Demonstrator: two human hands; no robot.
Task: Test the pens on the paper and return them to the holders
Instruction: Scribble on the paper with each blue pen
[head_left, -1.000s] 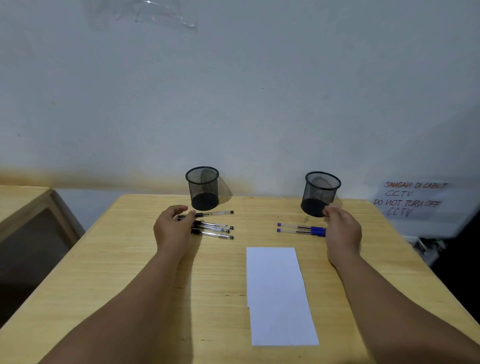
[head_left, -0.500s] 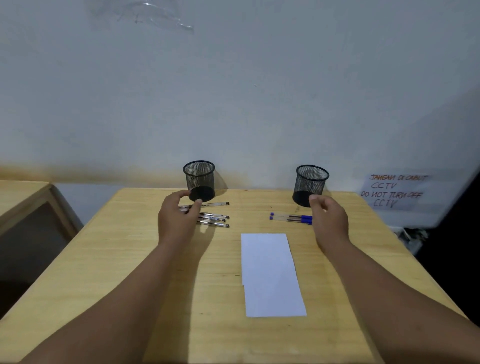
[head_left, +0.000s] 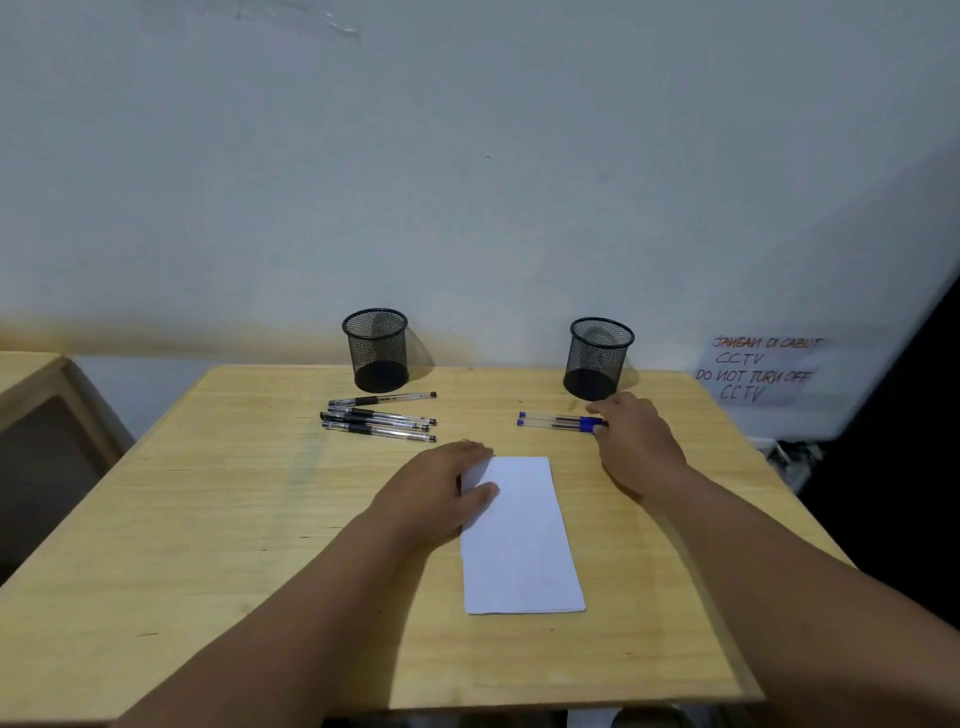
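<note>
A white paper (head_left: 519, 540) lies on the wooden table (head_left: 208, 519), near the middle. My left hand (head_left: 436, 491) rests on its upper left corner, thumb laid on the sheet. Several black pens (head_left: 379, 415) lie side by side in front of the left black mesh holder (head_left: 375, 351). Two blue pens (head_left: 553, 420) lie in front of the right mesh holder (head_left: 600, 358). My right hand (head_left: 641, 441) reaches to their capped right ends, and its fingertips touch them. All the pens lie flat on the table. Both holders look empty.
A handwritten CCTV notice (head_left: 758, 369) hangs on the wall at the right, past the table's edge. Another wooden table (head_left: 31, 374) stands to the left with a gap between. The wall runs directly behind the holders.
My left hand has left the black pens and moved right and nearer, onto the paper's corner. My right hand stays at the blue pens' ends.
</note>
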